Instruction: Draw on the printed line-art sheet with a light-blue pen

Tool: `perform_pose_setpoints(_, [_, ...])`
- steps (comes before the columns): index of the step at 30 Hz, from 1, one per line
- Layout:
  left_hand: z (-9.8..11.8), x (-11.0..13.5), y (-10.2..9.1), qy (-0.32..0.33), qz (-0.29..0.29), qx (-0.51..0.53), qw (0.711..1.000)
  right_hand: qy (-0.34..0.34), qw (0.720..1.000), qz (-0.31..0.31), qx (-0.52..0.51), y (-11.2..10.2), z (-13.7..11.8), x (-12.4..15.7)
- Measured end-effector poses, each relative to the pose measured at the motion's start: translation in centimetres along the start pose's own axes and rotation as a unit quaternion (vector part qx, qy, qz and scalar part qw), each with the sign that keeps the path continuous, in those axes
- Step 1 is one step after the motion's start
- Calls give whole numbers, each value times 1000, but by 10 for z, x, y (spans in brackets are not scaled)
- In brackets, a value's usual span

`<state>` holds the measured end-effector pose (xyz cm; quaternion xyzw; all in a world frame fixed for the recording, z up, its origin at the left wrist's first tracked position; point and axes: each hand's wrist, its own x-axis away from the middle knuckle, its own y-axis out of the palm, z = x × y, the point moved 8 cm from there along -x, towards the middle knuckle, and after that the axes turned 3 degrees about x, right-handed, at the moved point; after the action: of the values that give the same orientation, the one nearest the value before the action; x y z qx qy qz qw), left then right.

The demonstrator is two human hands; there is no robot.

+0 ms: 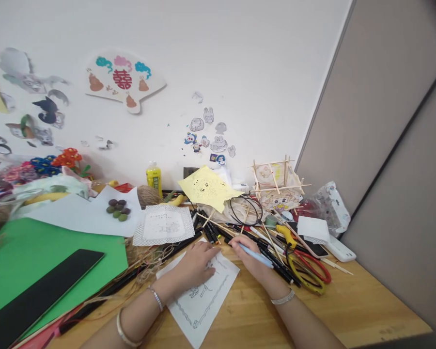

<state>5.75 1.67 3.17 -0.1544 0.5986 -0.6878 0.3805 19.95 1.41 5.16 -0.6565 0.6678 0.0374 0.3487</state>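
Observation:
A white sheet (199, 325) with a pen-drawn wavy border and line figures lies on the wooden table in front of me. My left hand (196, 264) rests flat across its upper part, fingers stretched out and covering some of the drawing. My right hand (250, 259) is closed around a light blue pen (256, 254), just right of the sheet's upper corner. The pen's tip is hidden by the fingers. Close to both hands, several black markers (211, 232) lie in a loose heap beyond the sheet.
Scissors with red and yellow handles (318, 271) lie right of my right hand. A stick frame with drawings (276, 184), a yellow bottle (153, 178) and yellow paper (207, 186) stand or lie toward the wall. Green card (105, 247) under a black strip (51, 295) occupies the left.

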Motion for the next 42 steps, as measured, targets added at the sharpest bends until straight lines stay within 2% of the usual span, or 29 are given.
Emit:
perform_pose_setpoints(4, [5, 0, -1, 2, -8, -14, 1000, 89, 988, -105, -76, 25, 21, 7])
perform_pose_setpoints(8, [4, 1, -2, -14, 1, -37, 999, 130, 973, -130, -138, 42, 32, 13])
perform_pose_setpoints(15, [3, 2, 2, -32, 36, -44, 998, 62, 994, -82, -39, 41, 33, 10])
perform_pose_setpoints(21, [3, 3, 2, -43, 38, -48, 997, 29, 991, -133, 8, 50, 29, 13])
perform_pose_setpoints(42, [3, 3, 5, -52, 27, -49, 997, 37, 989, -142, 9, 51, 28, 14])
